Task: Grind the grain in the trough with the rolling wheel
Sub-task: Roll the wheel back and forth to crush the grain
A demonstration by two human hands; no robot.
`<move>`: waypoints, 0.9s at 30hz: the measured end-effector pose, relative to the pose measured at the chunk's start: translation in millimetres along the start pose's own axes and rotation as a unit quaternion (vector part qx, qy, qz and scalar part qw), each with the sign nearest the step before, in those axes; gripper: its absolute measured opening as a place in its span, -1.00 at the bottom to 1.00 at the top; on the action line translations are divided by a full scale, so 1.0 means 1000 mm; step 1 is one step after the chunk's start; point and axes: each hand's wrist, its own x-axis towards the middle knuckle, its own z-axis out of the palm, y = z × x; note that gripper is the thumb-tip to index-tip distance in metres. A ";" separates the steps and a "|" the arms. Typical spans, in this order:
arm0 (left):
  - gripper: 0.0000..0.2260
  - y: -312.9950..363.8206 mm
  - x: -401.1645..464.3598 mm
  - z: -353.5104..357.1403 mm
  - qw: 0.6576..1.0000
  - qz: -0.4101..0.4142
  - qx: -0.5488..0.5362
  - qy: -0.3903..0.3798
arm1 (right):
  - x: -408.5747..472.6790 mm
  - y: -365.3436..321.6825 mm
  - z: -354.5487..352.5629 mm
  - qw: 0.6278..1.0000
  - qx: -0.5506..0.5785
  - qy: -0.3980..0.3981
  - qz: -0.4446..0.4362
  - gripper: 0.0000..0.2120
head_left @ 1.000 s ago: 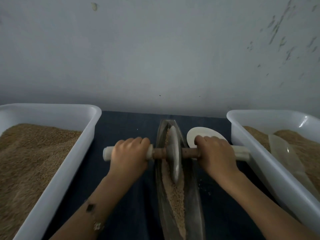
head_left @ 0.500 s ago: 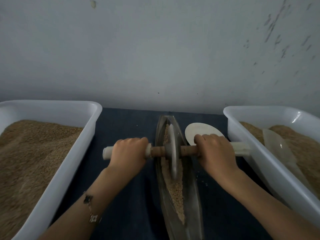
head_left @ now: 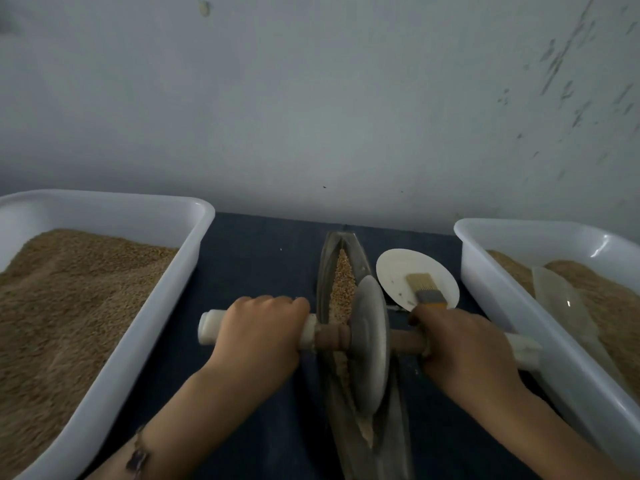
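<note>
— Containers?
— Trough on counter is holding grain; two white tubs are holding grain.

— Fingers?
— Your left hand and right hand are gripping the rolling wheel handles, fingers curled.

A dull grey metal wheel, turned wooden axle, glossy white plastic tubs and matt dark cloth are noted.

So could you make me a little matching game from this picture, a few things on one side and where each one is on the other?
Things:
1. round grey metal rolling wheel
2. small flat brush with pale bristles
3. clear plastic scoop
4. left hand

Places:
A. in the right white plastic tub
B. gripping the white handle end
C. on the round white dish
D. standing in the narrow metal trough

Pairs: 1-D, 2-C, 3-A, 4-B
</note>
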 end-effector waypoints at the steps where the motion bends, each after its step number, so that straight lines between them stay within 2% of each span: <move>1: -0.81 -0.002 0.009 0.004 1.000 -0.005 0.003 0.009 | 0.009 0.001 0.006 1.000 -0.007 0.007 0.002 -0.83; 6: -0.87 -0.013 0.064 0.019 0.998 -0.063 0.026 0.010 | 0.078 0.012 0.032 0.999 -0.013 0.040 0.027 -0.76; 9: -0.86 -0.014 0.095 0.015 0.994 -0.094 0.062 0.016 | 0.112 0.021 0.043 0.996 0.048 0.058 0.038 -0.49; 11: -0.81 -0.013 0.105 0.013 0.991 -0.108 0.078 0.031 | 0.122 0.024 0.049 0.995 0.057 0.076 0.034 -0.41; 14: -0.84 -0.014 0.099 0.015 0.989 -0.112 0.074 0.055 | 0.120 0.023 0.050 0.993 0.034 0.110 0.034 -0.47; 18: -0.86 -0.016 0.067 0.020 0.994 -0.098 0.036 0.042 | 0.090 0.008 0.036 0.989 -0.023 0.145 0.012 -0.91; 20: -0.86 -0.016 0.044 0.018 0.995 -0.097 0.024 0.019 | 0.062 0.001 0.025 0.988 -0.038 0.150 -0.011 -0.74; 23: -0.86 -0.013 0.011 0.008 0.994 -0.100 0.002 -0.034 | 0.020 -0.002 0.003 0.989 -0.017 0.142 -0.043 -0.70; 27: -0.79 -0.008 -0.014 -0.013 0.994 -0.070 -0.006 -0.083 | -0.012 -0.001 -0.016 0.995 -0.025 0.090 -0.044 -0.58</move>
